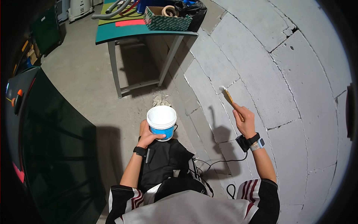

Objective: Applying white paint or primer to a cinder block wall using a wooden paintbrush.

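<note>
In my right hand [244,118] is a paintbrush [228,98] with a yellowish handle, gripped between closed fingers. Its whitened bristles are at the block wall [257,86], by a joint between blocks; whether they press on it is hard to tell. The wall is coated white over much of its face, with darker joints showing. My left hand [149,137] is closed round the side of a white plastic bucket [161,115] with a blue label, held upright in front of my lap. White shows inside the bucket, but how full it is I cannot make out.
A green-topped table [108,34] with metal legs stands ahead, bearing a green patterned box [167,23], a roll of tape [169,11] and grey hose. To my left is a dark green cabinet [59,149]. A black cable [227,161] hangs from my right wrist.
</note>
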Demonstrator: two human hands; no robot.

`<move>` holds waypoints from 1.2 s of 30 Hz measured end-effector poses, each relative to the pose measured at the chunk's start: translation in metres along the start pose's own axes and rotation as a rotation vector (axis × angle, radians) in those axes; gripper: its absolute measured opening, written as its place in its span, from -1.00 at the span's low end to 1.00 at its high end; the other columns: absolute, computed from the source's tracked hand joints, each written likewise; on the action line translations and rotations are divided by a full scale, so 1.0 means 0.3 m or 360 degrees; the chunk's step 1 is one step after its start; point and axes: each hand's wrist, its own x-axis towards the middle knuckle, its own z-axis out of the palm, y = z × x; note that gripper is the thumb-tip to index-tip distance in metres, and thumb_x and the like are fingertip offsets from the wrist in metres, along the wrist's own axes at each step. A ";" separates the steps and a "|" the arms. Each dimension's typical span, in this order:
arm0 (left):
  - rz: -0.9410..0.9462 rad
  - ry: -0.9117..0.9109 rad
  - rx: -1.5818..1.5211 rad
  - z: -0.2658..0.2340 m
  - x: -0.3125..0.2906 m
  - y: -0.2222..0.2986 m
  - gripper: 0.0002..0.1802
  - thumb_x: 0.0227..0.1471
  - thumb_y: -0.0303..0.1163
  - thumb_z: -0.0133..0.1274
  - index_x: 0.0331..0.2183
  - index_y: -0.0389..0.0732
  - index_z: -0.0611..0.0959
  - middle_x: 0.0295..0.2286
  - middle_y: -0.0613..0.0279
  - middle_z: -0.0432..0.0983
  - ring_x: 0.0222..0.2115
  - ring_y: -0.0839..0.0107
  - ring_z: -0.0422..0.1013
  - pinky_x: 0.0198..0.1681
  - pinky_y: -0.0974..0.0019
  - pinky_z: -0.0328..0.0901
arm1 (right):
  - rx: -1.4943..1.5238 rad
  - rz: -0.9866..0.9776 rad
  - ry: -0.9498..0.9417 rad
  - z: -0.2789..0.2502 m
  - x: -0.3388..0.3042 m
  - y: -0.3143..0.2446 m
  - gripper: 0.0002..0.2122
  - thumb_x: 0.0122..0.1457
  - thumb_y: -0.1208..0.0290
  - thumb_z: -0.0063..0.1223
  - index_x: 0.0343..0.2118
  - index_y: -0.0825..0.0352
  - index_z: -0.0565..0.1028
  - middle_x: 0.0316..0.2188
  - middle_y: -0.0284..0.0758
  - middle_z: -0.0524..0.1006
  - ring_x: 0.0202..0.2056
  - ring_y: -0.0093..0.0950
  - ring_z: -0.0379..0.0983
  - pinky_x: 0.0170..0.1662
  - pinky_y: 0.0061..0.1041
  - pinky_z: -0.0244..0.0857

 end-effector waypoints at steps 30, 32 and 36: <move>0.1305 0.0532 0.0715 0.290 -0.042 0.578 0.25 -0.52 -0.08 0.50 0.17 -0.19 0.17 0.13 -0.09 0.15 0.18 -0.09 0.10 0.25 -0.12 0.00 | 0.1700 0.0112 0.0268 -0.242 -0.175 -0.258 -0.68 0.28 0.39 -0.18 -0.26 0.58 0.56 -0.56 -0.19 0.54 -0.62 -0.51 0.46 -0.55 -0.60 0.35; 0.1460 0.0572 0.0798 0.303 -0.044 0.596 0.24 -0.53 -0.07 0.50 0.17 -0.16 0.18 0.12 -0.06 0.17 0.18 -0.09 0.11 0.25 -0.17 -0.02 | 0.1428 0.0007 0.0166 -0.230 -0.166 -0.285 -0.76 0.23 0.48 -0.11 -0.27 0.53 0.58 -0.57 -0.23 0.55 -0.61 -0.56 0.46 -0.56 -0.64 0.35; 0.1515 0.0542 0.0905 0.321 -0.057 0.618 0.23 -0.53 -0.19 0.52 0.18 -0.18 0.19 0.17 -0.04 0.11 0.21 -0.01 0.07 0.24 0.02 0.05 | 0.0823 -0.0374 0.0353 -0.169 -0.128 -0.329 -0.86 0.08 0.60 0.01 -0.33 0.46 0.59 -0.61 -0.21 0.54 -0.64 -0.47 0.47 -0.57 -0.58 0.30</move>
